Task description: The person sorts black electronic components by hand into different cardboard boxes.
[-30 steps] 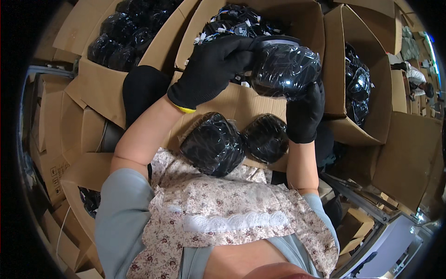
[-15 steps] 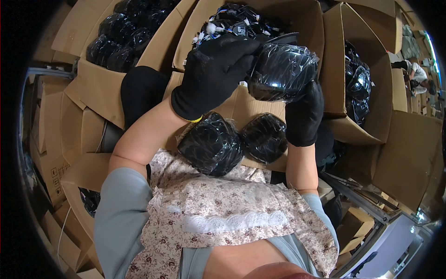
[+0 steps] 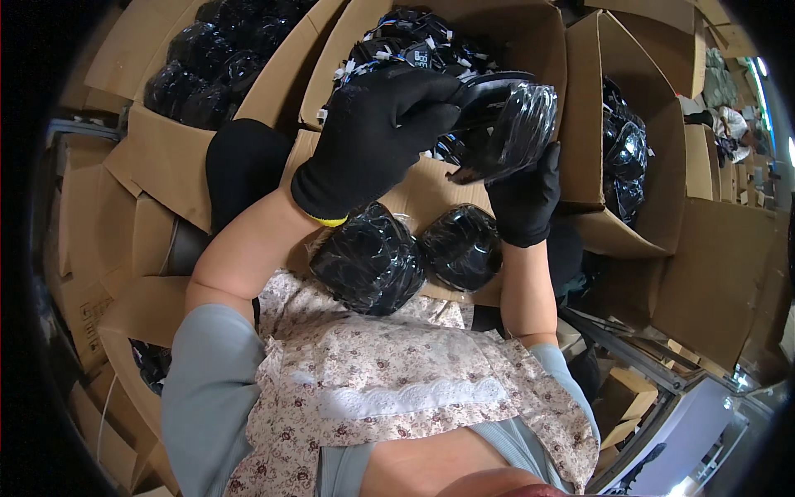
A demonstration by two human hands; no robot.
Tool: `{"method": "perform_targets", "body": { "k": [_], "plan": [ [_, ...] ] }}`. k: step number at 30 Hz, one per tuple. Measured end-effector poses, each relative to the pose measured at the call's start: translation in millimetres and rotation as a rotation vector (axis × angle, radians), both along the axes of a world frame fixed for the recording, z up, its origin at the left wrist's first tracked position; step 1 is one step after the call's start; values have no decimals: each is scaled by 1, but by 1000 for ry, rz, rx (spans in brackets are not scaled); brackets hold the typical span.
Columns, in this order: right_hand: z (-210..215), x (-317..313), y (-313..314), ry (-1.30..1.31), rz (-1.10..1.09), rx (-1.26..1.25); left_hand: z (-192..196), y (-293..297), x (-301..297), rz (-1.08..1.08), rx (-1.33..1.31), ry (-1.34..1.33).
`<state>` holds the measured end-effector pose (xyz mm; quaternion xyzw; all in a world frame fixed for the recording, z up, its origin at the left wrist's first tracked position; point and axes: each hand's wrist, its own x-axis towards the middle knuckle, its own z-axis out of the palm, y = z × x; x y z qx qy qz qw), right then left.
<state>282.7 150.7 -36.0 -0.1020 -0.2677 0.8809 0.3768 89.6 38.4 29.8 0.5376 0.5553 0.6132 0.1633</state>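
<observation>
A glossy black shell [image 3: 526,124], rounded and wrapped in clear film, is held up before me and tilted on edge. My right hand [image 3: 526,195] grips its lower right side, with the thumb along the film. My left hand [image 3: 381,132] is closed, thumb and fingers pinched at the shell's left edge; a dark rim shows beside its fingertips. Both hands wear black gloves. Below them, a larger film-wrapped black stack [image 3: 368,261] and a smaller film-wrapped black shell [image 3: 461,248] lie on a cardboard sheet [image 3: 422,186] over my lap.
An open carton [image 3: 530,41] ahead holds black parts with wires and white connectors [image 3: 414,50]. Cartons at left [image 3: 178,153] and right [image 3: 584,108] hold film-wrapped black pieces. A metal frame [image 3: 629,348] stands at lower right. Another person [image 3: 729,132] is far off at right.
The held shell has turned from showing its broad wrapped face to being seen more edge-on. My right hand has turned with it; my left hand stays at its left edge.
</observation>
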Motion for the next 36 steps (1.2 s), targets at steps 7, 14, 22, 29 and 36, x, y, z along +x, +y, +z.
{"method": "perform_targets", "body": {
  "k": [7,14,22,29,36],
  "plan": [
    [-4,2,-2,-206,-43,235,12,-6,-2,-8,-38,150],
    [-2,5,0,-213,-112,292,9,-9,-1,43,3,269],
    [13,-1,-12,-190,-228,342,11,-7,-1,85,43,363],
    [18,-1,-13,-340,-255,412,6,-7,-5,-49,-76,28],
    [18,-3,-13,-94,-226,145,10,-6,-8,-186,-185,-318]
  ]
}}
